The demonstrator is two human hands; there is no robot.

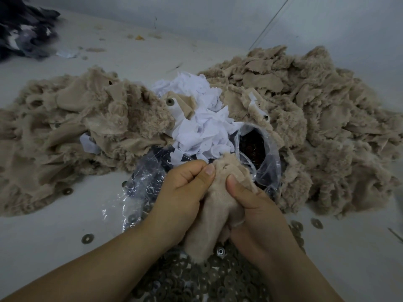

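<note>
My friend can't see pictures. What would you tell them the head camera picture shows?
A left hand and a right hand pinch a small beige fuzzy fabric piece above a heap of metal washers. Behind them on the pale table lie big beige fabric piles, white cloth scraps and a clear plastic bag holding small dark parts.

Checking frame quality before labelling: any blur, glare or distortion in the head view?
Head view: light soft and even, shadows faint; left hand, right hand and beige fur piece sharp; dark cloth top left smeared; glints on the clear plastic bag; wide-angle stretch toward the corners.
</note>
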